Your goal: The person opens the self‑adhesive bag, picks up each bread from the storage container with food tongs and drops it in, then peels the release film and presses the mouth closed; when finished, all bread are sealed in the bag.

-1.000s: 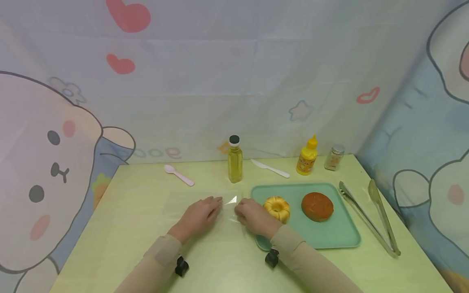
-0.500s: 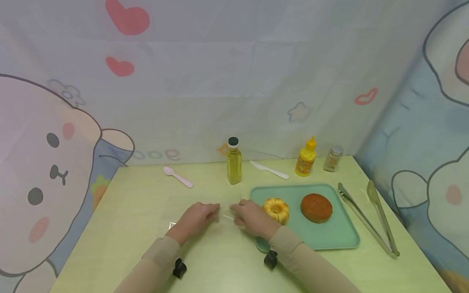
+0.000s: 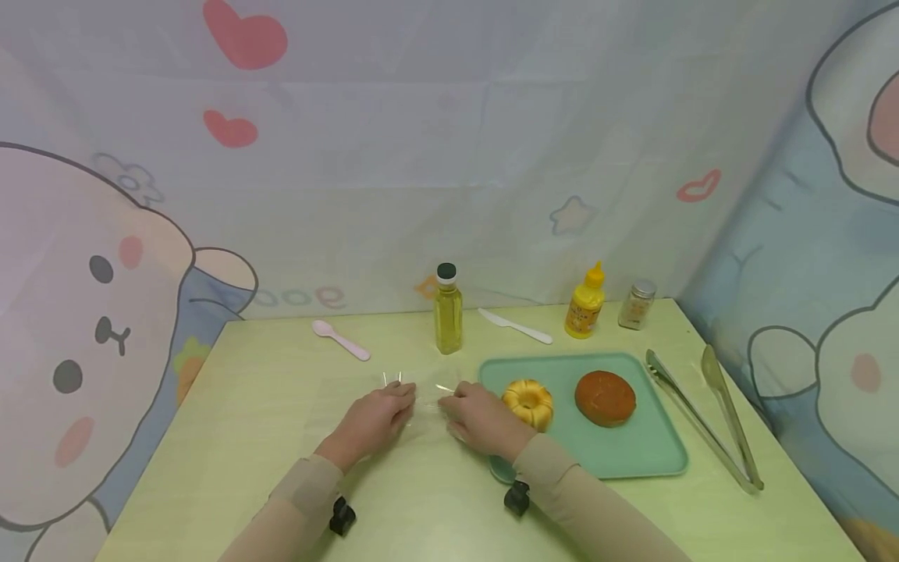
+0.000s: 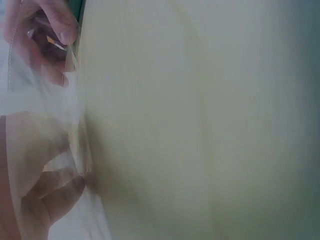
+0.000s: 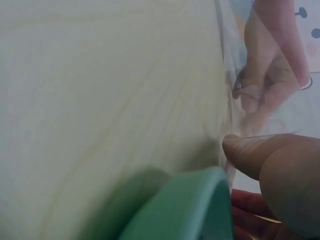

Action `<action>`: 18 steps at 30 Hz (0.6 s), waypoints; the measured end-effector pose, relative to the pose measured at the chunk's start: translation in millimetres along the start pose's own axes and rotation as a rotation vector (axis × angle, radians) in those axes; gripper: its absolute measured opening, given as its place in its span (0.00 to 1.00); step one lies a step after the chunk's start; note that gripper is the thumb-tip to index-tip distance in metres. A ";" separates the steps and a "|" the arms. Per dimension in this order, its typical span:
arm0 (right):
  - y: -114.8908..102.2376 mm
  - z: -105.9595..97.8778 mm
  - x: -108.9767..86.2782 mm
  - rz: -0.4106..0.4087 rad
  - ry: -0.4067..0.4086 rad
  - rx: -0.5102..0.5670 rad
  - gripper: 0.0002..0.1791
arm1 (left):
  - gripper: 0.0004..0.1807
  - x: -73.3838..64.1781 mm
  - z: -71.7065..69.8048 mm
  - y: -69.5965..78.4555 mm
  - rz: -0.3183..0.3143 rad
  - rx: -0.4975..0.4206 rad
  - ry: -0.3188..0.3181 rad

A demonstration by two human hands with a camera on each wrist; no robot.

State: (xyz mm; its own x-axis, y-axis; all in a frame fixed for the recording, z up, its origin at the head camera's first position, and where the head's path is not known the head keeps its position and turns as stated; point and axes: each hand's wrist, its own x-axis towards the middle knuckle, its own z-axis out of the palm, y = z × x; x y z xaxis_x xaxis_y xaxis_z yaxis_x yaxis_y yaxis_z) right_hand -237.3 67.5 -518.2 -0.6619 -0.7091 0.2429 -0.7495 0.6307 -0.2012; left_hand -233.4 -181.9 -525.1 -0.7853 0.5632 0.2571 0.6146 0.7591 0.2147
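A thin, clear plastic bag (image 3: 427, 400) lies on the table between my hands, barely visible but for its shiny creases. My left hand (image 3: 368, 423) pinches its left part between thumb and fingers. Opposite, my right hand (image 3: 485, 419) pinches the right part, beside the tray's left edge. In the left wrist view, the plastic (image 4: 37, 97) hangs over the left fingers (image 4: 62, 200) and stretches across to the other hand. The right wrist view shows the right thumb (image 5: 260, 155) against the film edge, with the left hand (image 5: 270, 65) seen through the plastic.
A green tray (image 3: 618, 459) bears a ring-shaped bun (image 3: 528, 390) and a round brown cake (image 3: 605, 398). Tongs (image 3: 702, 425) lie on its right. Behind stand an oil bottle (image 3: 448, 316), yellow squeeze bottle (image 3: 584, 308) and spice jar (image 3: 636, 308), with a pink spoon (image 3: 342, 341) and white knife (image 3: 516, 325).
Both hands stay in nearly the same place, with the fingers shifting slightly on the plastic. The left fingers have drawn back a little, and the shiny creases in the film have changed.
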 end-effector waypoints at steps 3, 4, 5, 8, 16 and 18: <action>0.1 -0.2 0.2 0.002 -0.010 -0.002 0.12 | 0.14 -0.9 -1.3 0.0 -0.031 -0.048 0.011; 0.1 0.0 0.0 0.005 -0.016 -0.002 0.12 | 0.14 -1.5 -1.8 0.0 -0.044 -0.070 0.012; 0.1 0.1 -0.2 0.007 -0.021 0.000 0.12 | 0.15 -2.4 -2.3 -0.3 -0.055 -0.093 0.017; -0.4 -0.2 -0.1 0.008 -0.025 0.004 0.15 | 0.16 -5.3 -5.3 -1.2 -0.078 -0.170 0.051; -3.0 -3.3 1.2 0.001 -0.056 -0.038 0.10 | 0.13 -8.9 -8.2 -10.6 0.023 -0.247 0.284; -4.1 -3.4 1.3 0.003 -0.053 -0.047 0.09 | 0.13 -9.5 -9.1 -11.4 0.040 -0.241 0.333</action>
State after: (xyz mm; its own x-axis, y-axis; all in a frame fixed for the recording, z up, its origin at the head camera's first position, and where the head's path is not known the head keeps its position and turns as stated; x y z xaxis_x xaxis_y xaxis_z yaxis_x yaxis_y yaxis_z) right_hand -235.1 65.1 -513.8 -0.6647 -0.7222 0.1914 -0.7471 0.6461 -0.1564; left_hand -232.3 -198.9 -521.5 -0.7178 0.4243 0.5520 0.6751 0.6181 0.4028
